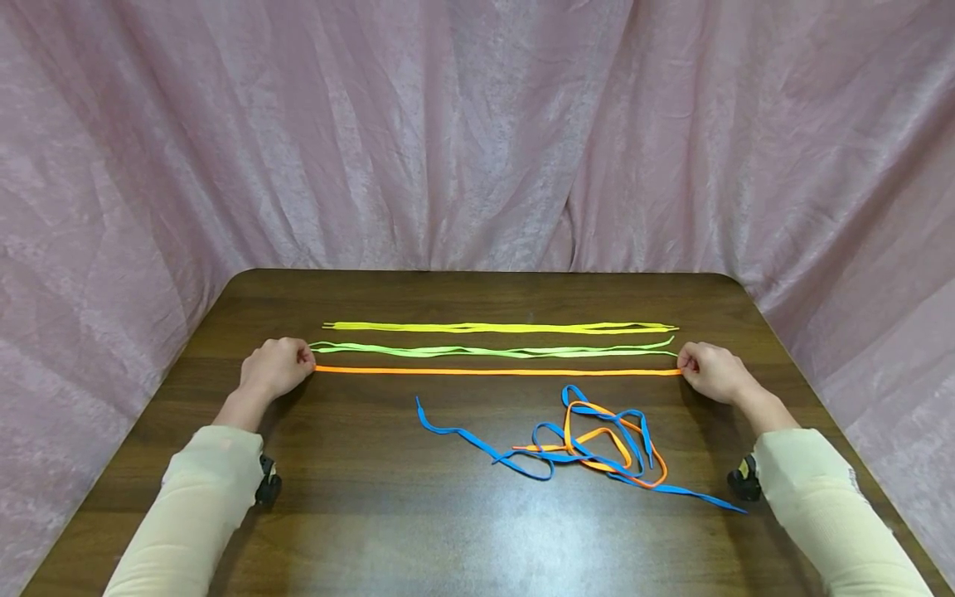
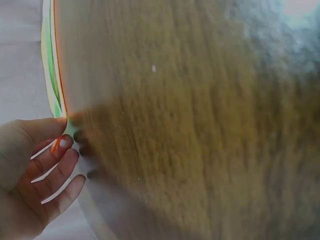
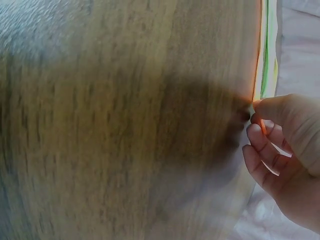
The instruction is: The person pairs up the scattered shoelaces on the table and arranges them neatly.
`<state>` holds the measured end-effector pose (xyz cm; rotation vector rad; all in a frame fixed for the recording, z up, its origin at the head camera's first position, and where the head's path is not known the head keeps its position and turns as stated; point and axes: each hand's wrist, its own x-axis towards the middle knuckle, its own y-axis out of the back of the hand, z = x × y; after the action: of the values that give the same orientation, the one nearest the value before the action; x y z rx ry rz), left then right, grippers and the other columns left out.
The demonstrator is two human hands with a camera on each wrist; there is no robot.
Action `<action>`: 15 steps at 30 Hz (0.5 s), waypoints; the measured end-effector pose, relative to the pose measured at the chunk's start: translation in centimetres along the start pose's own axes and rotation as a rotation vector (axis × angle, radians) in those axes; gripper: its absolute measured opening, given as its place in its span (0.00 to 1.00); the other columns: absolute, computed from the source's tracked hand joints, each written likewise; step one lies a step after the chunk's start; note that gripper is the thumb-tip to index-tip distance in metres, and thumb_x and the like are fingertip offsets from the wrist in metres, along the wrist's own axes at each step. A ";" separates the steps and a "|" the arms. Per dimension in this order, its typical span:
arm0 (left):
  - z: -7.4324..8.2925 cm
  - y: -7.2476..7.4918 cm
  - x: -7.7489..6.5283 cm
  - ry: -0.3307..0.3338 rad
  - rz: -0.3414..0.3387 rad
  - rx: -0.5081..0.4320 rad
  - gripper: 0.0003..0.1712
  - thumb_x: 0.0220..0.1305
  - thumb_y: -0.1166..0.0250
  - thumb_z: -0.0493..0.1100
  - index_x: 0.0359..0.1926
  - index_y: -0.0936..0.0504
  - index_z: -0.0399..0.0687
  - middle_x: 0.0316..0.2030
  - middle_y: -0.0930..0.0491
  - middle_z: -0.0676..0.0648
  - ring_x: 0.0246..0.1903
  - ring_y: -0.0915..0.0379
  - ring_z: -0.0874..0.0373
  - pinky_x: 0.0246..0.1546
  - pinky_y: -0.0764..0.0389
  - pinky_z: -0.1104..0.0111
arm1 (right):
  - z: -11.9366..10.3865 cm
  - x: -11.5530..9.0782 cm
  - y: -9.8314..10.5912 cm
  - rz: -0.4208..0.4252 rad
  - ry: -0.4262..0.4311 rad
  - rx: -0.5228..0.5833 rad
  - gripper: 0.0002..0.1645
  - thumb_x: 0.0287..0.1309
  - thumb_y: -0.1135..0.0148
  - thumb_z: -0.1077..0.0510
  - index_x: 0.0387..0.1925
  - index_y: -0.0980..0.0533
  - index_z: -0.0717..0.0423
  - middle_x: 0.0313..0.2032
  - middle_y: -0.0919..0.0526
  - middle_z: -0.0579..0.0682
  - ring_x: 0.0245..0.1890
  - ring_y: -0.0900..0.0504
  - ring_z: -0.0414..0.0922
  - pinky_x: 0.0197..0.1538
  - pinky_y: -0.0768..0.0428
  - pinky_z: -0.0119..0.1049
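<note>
An orange shoelace (image 1: 492,372) runs straight from side to side across the table. My left hand (image 1: 278,366) pinches its left end between thumb and finger; in the left wrist view a bit of orange shows past the fingertips. At the other end, my right hand (image 1: 712,371) pinches the same lace, as the right wrist view also shows. Just beyond it lie several light green laces (image 1: 477,351), roughly straight and side by side. Farther back is a row of yellow laces (image 1: 492,327). A loose tangle of a blue lace (image 1: 466,434) and another orange lace (image 1: 613,439) lies nearer me.
The brown wooden table (image 1: 358,514) has rounded far corners. Pink velvety curtain (image 1: 477,133) hangs behind it and along both sides. A small dark device (image 1: 268,481) is worn at the left wrist, and another (image 1: 744,478) at the right.
</note>
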<state>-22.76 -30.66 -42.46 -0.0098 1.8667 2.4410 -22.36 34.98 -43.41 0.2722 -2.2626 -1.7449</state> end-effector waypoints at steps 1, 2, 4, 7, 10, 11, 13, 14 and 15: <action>0.0 0.0 0.0 0.001 0.000 -0.001 0.05 0.56 0.43 0.42 0.25 0.23 0.50 0.22 0.27 0.50 0.24 0.31 0.51 0.19 0.36 0.63 | 0.0 0.0 0.0 -0.001 0.000 -0.001 0.05 0.46 0.42 0.67 0.24 0.27 0.56 0.23 0.28 0.47 0.25 0.29 0.42 0.27 0.32 0.38; 0.0 -0.1 0.0 0.002 0.001 0.000 0.05 0.56 0.43 0.42 0.25 0.23 0.50 0.22 0.27 0.50 0.24 0.31 0.51 0.19 0.35 0.63 | 0.0 0.0 0.0 -0.002 0.000 -0.002 0.04 0.46 0.42 0.67 0.24 0.27 0.56 0.23 0.28 0.47 0.25 0.29 0.42 0.27 0.33 0.37; -0.1 -0.2 0.1 0.002 0.005 0.001 0.05 0.55 0.42 0.42 0.25 0.23 0.50 0.22 0.26 0.50 0.24 0.31 0.51 0.19 0.35 0.63 | 0.1 0.0 -0.1 -0.005 0.004 -0.002 0.04 0.46 0.42 0.67 0.25 0.27 0.56 0.23 0.28 0.47 0.25 0.30 0.42 0.27 0.33 0.37; 0.0 -0.2 0.1 0.003 0.004 0.001 0.05 0.55 0.42 0.42 0.25 0.23 0.50 0.22 0.26 0.50 0.24 0.31 0.51 0.20 0.35 0.63 | 0.0 -0.1 -0.1 -0.012 -0.006 -0.001 0.04 0.47 0.42 0.66 0.25 0.27 0.55 0.24 0.29 0.48 0.25 0.30 0.42 0.28 0.33 0.37; 0.0 -0.2 0.1 0.001 0.001 -0.002 0.04 0.56 0.42 0.43 0.26 0.22 0.50 0.23 0.26 0.50 0.25 0.30 0.51 0.20 0.35 0.63 | -0.1 -0.2 0.0 -0.016 -0.010 -0.001 0.04 0.47 0.41 0.66 0.26 0.27 0.55 0.25 0.29 0.48 0.25 0.30 0.43 0.28 0.33 0.37; 0.1 -0.2 0.1 0.001 0.001 -0.003 0.04 0.56 0.41 0.43 0.26 0.22 0.50 0.23 0.26 0.50 0.25 0.30 0.51 0.20 0.35 0.63 | -0.1 -0.2 0.0 -0.019 -0.013 -0.002 0.04 0.47 0.41 0.66 0.26 0.27 0.55 0.25 0.29 0.48 0.25 0.30 0.43 0.28 0.33 0.37; 0.1 -0.3 0.1 -0.001 0.003 -0.004 0.04 0.56 0.41 0.43 0.27 0.22 0.50 0.23 0.26 0.50 0.25 0.30 0.51 0.21 0.34 0.63 | -0.1 -0.2 0.1 -0.020 -0.010 -0.005 0.04 0.47 0.40 0.66 0.26 0.26 0.55 0.25 0.29 0.49 0.25 0.30 0.43 0.28 0.32 0.37; 0.2 -0.3 0.1 -0.002 0.005 -0.004 0.04 0.56 0.41 0.43 0.27 0.22 0.50 0.23 0.26 0.50 0.25 0.30 0.51 0.21 0.34 0.63 | -0.1 -0.1 0.1 -0.021 -0.010 -0.007 0.04 0.47 0.40 0.66 0.26 0.26 0.55 0.25 0.29 0.49 0.25 0.30 0.43 0.28 0.32 0.37; 0.2 -0.3 0.1 -0.003 0.007 -0.006 0.04 0.56 0.40 0.43 0.27 0.22 0.50 0.23 0.26 0.50 0.25 0.30 0.51 0.21 0.34 0.63 | -0.1 -0.1 0.1 -0.022 -0.011 -0.008 0.04 0.47 0.40 0.66 0.26 0.26 0.55 0.25 0.28 0.49 0.25 0.30 0.43 0.28 0.32 0.37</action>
<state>-22.80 -30.39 -42.68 0.0001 1.8618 2.4492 -22.21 34.96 -43.28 0.2877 -2.2682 -1.7707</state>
